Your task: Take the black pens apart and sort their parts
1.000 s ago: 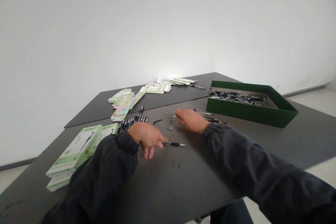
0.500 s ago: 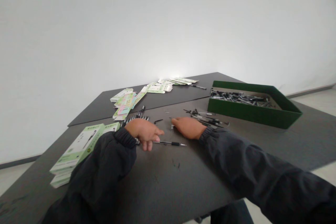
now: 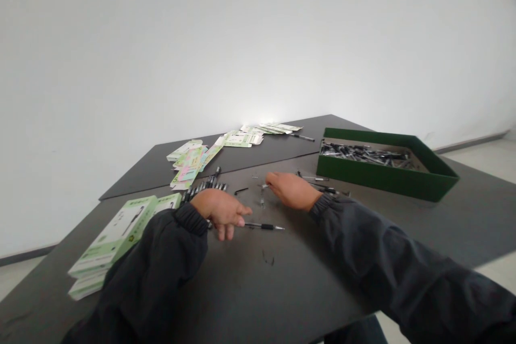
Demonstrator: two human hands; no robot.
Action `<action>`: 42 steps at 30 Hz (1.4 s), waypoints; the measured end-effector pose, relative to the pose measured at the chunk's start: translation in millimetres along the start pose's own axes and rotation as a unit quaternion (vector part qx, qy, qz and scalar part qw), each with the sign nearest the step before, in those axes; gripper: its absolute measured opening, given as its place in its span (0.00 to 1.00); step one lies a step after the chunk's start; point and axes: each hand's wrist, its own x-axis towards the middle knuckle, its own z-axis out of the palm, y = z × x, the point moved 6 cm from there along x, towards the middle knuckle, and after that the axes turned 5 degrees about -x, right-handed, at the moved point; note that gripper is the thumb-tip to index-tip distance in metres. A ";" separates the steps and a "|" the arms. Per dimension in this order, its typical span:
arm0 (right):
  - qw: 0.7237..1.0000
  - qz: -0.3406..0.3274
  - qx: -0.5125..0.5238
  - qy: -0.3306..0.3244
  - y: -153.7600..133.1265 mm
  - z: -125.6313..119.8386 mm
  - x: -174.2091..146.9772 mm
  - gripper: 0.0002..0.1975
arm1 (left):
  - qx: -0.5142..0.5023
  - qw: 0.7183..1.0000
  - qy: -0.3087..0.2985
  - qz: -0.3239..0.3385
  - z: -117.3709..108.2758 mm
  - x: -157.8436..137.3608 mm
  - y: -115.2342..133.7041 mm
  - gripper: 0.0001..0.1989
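Currently your right hand [image 3: 292, 192] is at a clear piece [image 3: 264, 187], left hand [image 3: 221, 210] at a pen [image 3: 268, 226]; can't tell if fingers pinch either.

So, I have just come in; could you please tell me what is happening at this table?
A person works with both bare hands over a dark table. The left hand is at one end of a pen; whether it grips it, I cannot tell. The right hand has its fingertips at a small clear piece. A green box holding many loose pens stands to the right, and green-and-white cartons lie to the left.
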 end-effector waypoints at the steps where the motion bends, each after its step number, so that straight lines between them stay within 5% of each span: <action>1: 1.000 0.000 0.005 0.008 0.0 -0.9 0.5 0.09 | 0.000 1.000 -0.006 -0.002 0.2 1.0 -0.7 0.27; 10: 0.990 -0.023 0.134 0.048 3.4 -5.2 -0.4 0.07 | -0.030 0.999 -0.001 0.027 0.2 12.2 -9.9 0.30; 15: 0.935 -0.012 0.353 0.036 9.9 -1.0 -4.3 0.07 | -0.041 0.996 -0.006 0.081 2.2 15.1 -10.8 0.32; 20: 0.892 -0.014 0.451 0.031 7.7 1.3 -4.5 0.07 | -0.045 0.997 -0.010 0.056 4.3 16.6 -14.4 0.34; 22: 0.896 -0.009 0.444 0.030 7.6 0.6 -4.1 0.07 | -0.046 0.997 -0.010 0.054 5.3 15.9 -14.6 0.35; 27: 0.958 0.030 0.271 0.088 17.2 -14.5 -3.0 0.02 | -0.050 0.997 -0.015 0.060 6.9 14.8 -14.1 0.33; 34: 0.971 0.039 0.184 0.149 20.3 -31.4 -1.2 0.13 | -0.072 0.994 -0.038 0.068 8.9 17.2 -15.0 0.30; 42: 0.993 0.009 0.086 0.081 9.4 -6.8 2.6 0.04 | -0.064 0.994 -0.049 0.077 11.4 15.7 -10.0 0.30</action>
